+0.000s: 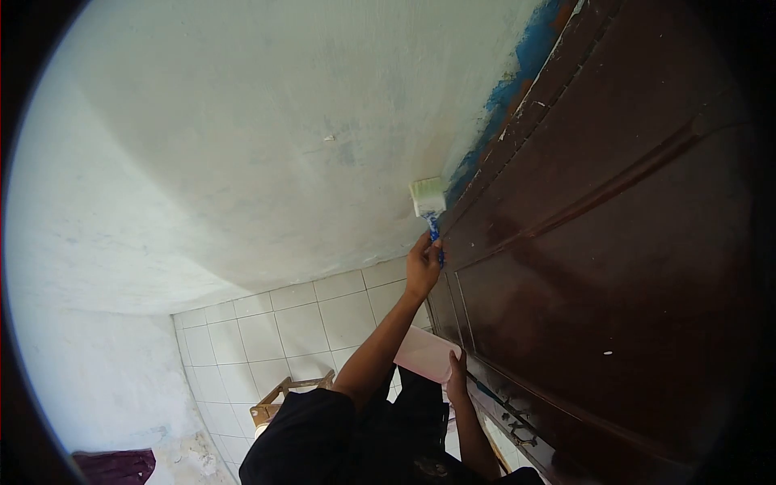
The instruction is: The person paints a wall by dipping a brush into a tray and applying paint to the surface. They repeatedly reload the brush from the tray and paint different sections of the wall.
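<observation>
My left hand (423, 263) is closed around the blue handle of a paintbrush (428, 197), reaching up and forward. Its wide, pale bristles are against the whitish wall (267, 121), close beside the dark brown door (598, 267). A strip of blue paint (537, 46) runs along the wall next to the door's edge. Lower down, my right hand (457, 376) grips the side of a pale pink plastic container (427, 353), held tilted near my body. The fingers under that container are partly hidden.
Behind my left arm stands a wooden stool (279, 394) on the white tiled floor (303, 327). Metal door hardware (517, 428) is close to my right forearm. A dark purple cloth (117, 466) shows at the lower left.
</observation>
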### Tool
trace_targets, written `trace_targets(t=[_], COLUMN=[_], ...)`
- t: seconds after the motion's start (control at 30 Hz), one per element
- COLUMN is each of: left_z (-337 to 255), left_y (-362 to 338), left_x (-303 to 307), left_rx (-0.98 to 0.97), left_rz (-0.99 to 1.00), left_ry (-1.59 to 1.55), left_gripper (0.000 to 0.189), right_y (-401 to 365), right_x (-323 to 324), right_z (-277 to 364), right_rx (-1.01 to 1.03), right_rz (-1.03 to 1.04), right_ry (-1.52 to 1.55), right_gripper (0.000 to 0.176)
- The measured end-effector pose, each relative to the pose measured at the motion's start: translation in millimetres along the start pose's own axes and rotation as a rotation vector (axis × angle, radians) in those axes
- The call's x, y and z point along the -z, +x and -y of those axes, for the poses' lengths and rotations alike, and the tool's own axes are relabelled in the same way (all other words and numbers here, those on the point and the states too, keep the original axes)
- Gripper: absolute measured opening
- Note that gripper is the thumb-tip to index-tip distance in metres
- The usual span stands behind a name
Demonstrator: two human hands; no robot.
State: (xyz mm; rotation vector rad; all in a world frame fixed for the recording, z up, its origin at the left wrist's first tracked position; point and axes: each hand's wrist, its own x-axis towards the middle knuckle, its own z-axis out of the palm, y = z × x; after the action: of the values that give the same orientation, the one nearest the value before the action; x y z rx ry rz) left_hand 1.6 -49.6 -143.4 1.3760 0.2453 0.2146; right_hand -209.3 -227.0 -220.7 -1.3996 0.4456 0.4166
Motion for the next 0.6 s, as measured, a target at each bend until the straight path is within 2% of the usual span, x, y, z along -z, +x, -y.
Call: trace_targets(t=[0.1, 0.17, 0.2, 0.27, 0.3, 0.37, 0.4, 0.47, 0.5, 0.57, 0.6], left_z=[51, 79, 84, 96, 96, 94, 87, 63, 60, 56, 64], left_y=[17, 16, 17, 17, 17, 21, 16, 6, 4, 3, 7], left_x=[17, 23, 24, 25, 25, 23, 19, 6, 3, -3, -1], left_rx=[0.065, 0.406, 0.408, 0.687, 0.690, 0.440, 0.443, 0.135, 0.129, -0.045, -0.047], left_rz=[-0.051, 0.015, 0.019, -0.101, -0.095, -0.002, -0.002, 0.020, 0.018, -0.004, -0.006], left_ry=[0.095, 0.115, 0.115, -0.121, -0.126, -0.102, -0.104, -0.015, -0.017, 0.090, 0.086], left_gripper=[0.034, 0.032, 0.032, 0.030, 0.030, 0.031, 0.031, 0.034, 0.034, 0.036, 0.036], right_y=[-2, 0, 0, 3, 4, 4, 1, -2, -2, -2, -2], right_x=[-6, -6, -6, -3, -2, 1, 0, 3, 1, 0, 1], right_z=[3, 1, -1, -7, -5, 1, 2, -1, 2, 8, 10], right_rx=[-0.008, -0.005, -0.009, 0.015, 0.048, 0.050, 0.044, 0.020, 0.004, 0.036, 0.057], right_rz=[-0.007, -0.005, -0.001, 0.014, 0.035, 0.024, 0.019, 0.007, -0.007, 0.007, 0.020], right_ry=[0.032, 0.032, 0.033, 0.016, -0.008, -0.040, -0.068, -0.038, -0.006, -0.054, -0.101], right_gripper=[0.058, 0.057, 0.057, 0.056, 0.056, 0.055, 0.055, 0.055, 0.054, 0.055, 0.056])
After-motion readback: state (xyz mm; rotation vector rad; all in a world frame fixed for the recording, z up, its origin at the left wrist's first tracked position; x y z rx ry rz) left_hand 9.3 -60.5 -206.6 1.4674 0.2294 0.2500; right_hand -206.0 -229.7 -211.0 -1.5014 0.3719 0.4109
